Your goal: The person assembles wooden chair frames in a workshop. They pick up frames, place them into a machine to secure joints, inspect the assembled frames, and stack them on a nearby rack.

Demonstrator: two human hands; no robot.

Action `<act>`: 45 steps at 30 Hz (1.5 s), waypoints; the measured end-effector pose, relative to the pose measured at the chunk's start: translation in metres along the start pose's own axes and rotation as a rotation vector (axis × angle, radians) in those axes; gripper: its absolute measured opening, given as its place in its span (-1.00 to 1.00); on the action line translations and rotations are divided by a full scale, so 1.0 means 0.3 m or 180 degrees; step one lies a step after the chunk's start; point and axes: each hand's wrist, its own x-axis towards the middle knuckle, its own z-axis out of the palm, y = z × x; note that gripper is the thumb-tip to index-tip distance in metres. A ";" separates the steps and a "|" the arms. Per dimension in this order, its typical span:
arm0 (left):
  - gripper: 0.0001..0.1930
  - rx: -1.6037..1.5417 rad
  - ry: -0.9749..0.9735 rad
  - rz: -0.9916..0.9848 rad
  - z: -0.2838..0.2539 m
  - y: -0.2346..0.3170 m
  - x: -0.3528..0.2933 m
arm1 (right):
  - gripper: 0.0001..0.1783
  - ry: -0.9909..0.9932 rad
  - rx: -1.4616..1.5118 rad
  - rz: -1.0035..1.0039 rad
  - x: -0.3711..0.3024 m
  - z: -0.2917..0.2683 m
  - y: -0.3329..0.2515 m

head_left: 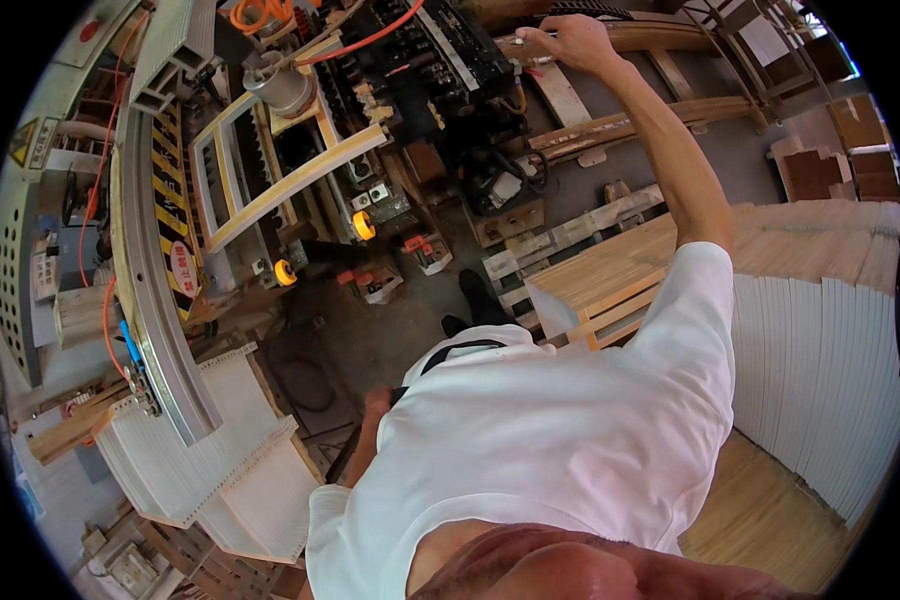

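My right arm stretches out to the far right, and my right hand is over the near end of a long brown rail beside the machine. Its thumb side points left and the fingers look apart, with nothing plainly held. Low at my left side, my left hand is by my hip, next to a small dark thing; its fingers are mostly hidden. Ahead on the left, a rectangular frame with pale yellowish bars lies on the machine, beneath a metal cylinder. Neither hand touches this frame.
A curved metal rail and black-yellow striped guard stand left. Yellow round knobs project from the machine front. White panels are stacked at lower left and right. A slatted wooden pallet lies ahead.
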 end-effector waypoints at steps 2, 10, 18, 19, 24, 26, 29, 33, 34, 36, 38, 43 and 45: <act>-0.87 -0.0018 -0.0025 -0.0110 0.026 -0.017 -0.007 | -0.31 -0.0138 0.0005 -0.0011 0.028 -0.007 -0.008; -0.84 -0.3715 0.0090 -0.2286 -0.101 0.096 0.336 | -0.33 -0.0460 0.0126 0.0153 0.037 -0.049 -0.032; -0.79 -0.2628 0.0236 -0.1773 -0.260 0.294 0.546 | -0.28 -0.0623 0.0246 -0.0102 0.070 -0.041 -0.026; -0.82 -0.2635 0.0252 -0.1775 -0.277 0.327 0.556 | -0.27 -0.0763 0.0213 -0.0008 0.076 -0.036 -0.038; -0.76 -0.2540 0.0453 -0.1955 -0.257 0.356 0.514 | -0.20 -0.0668 0.0039 0.0049 0.074 -0.015 -0.023; -0.75 -0.1879 0.0284 -0.1902 -0.225 0.291 0.453 | -0.22 -0.0677 0.0147 0.0076 0.090 -0.029 -0.043; -0.73 -0.1500 -0.0074 -0.1627 -0.192 0.200 0.374 | -0.23 -0.0751 0.0297 0.0207 0.099 -0.050 -0.060; -0.73 -0.1577 0.0231 -0.1817 -0.128 0.113 0.312 | -0.25 -0.0796 0.0380 0.0151 0.091 -0.049 -0.073; -0.74 -0.1606 0.0161 -0.1883 -0.156 0.128 0.330 | -0.26 -0.0818 0.0365 0.0151 0.086 -0.048 -0.075; -0.74 -0.1636 0.0085 -0.1945 -0.188 0.124 0.371 | -0.26 -0.0798 0.0221 0.0077 0.079 -0.030 -0.071; -0.75 -0.1667 0.0070 -0.1963 -0.175 0.075 0.401 | -0.27 -0.0724 0.0119 -0.0020 0.084 -0.023 -0.082; -0.74 -0.2202 0.0210 -0.1991 -0.122 0.021 0.507 | -0.36 -0.0970 -0.0029 -0.0022 0.112 -0.049 -0.129; -0.74 -0.2319 0.0128 -0.2110 -0.153 0.067 0.523 | -0.31 -0.0758 -0.0062 0.0049 0.091 -0.016 -0.118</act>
